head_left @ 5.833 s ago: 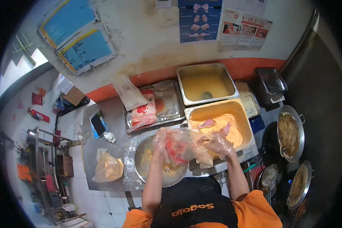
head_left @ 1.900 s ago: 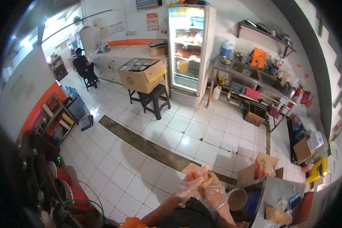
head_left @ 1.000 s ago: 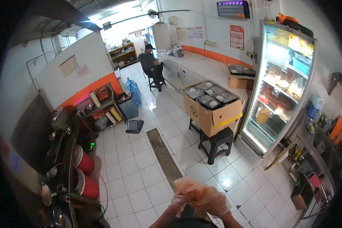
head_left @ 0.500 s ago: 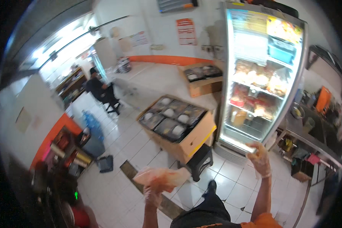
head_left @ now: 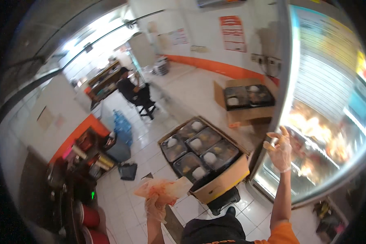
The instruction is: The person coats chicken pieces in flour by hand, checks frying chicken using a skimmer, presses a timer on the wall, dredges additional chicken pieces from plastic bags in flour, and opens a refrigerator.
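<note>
My left hand (head_left: pixel 155 206), in a clear plastic glove, is closed round a translucent plastic bag (head_left: pixel 162 189) smeared with orange-red stains. What the bag holds, if anything, I cannot make out. My right hand (head_left: pixel 279 151), also gloved, is raised in front of the lit display fridge (head_left: pixel 319 61), by its left edge. Its fingers are bent but apart, and no object shows between them. Whether they touch the fridge is unclear. Wrapped packs of food fill the fridge's shelves behind the glass.
An open cardboard box (head_left: pixel 227 179) of lidded black food trays (head_left: pixel 205 140) rests on a black stool (head_left: pixel 224 201) ahead. A second box (head_left: pixel 248 118) of trays is behind it. A person (head_left: pixel 132 89) sits far left. Red buckets (head_left: pixel 89 215) and a cluttered shelf (head_left: pixel 85 152) line the left.
The fridge now looms larger and nearer on the right, and my view has shifted with it. My right hand is up nearer the fridge's edge. The bag stays in my left hand.
</note>
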The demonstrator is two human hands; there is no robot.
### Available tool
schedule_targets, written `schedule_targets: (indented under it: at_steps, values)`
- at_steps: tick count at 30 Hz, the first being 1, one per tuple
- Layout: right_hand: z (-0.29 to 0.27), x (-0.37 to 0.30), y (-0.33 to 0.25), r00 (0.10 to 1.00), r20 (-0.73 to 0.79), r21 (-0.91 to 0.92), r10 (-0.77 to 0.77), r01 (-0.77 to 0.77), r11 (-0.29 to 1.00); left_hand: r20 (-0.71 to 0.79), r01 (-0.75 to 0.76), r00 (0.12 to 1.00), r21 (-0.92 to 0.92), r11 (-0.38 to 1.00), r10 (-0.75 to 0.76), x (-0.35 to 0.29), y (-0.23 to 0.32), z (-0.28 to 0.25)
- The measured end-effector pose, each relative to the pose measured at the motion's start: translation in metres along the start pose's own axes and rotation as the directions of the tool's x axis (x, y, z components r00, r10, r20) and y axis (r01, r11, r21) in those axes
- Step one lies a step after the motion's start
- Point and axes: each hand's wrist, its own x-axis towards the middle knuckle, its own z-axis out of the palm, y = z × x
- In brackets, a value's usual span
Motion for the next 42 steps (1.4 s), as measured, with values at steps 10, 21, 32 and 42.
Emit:
schedule_targets:
  at_steps: [10, 21, 32, 42]
  values:
    - [0.070, 0.025, 0.014, 0.967, -0.088, 0.171, 0.240, -0.223, 0.960, -0.087, 0.055, 0.994, -0.126, 0.991, -0.066, 0.062, -0.008, 0.049]
    - [0.112, 0.035, 0.024, 0.909, -0.227, 0.349, 0.350, -0.259, 0.900, -0.087, 0.096, 0.990, -0.121, 0.988, -0.107, 0.140, -0.050, 0.047]
    - [0.108, 0.029, 0.049, 0.960, -0.236, 0.136, 0.150, -0.120, 0.983, 0.005, 0.290, 0.956, -0.115, 0.950, -0.292, 0.195, -0.079, 0.130]
    - [0.086, 0.043, 0.034, 0.892, -0.264, 0.334, 0.367, -0.272, 0.902, 0.756, -0.836, 0.543, 0.447, 0.318, 0.366, 0.273, -0.170, 0.221]
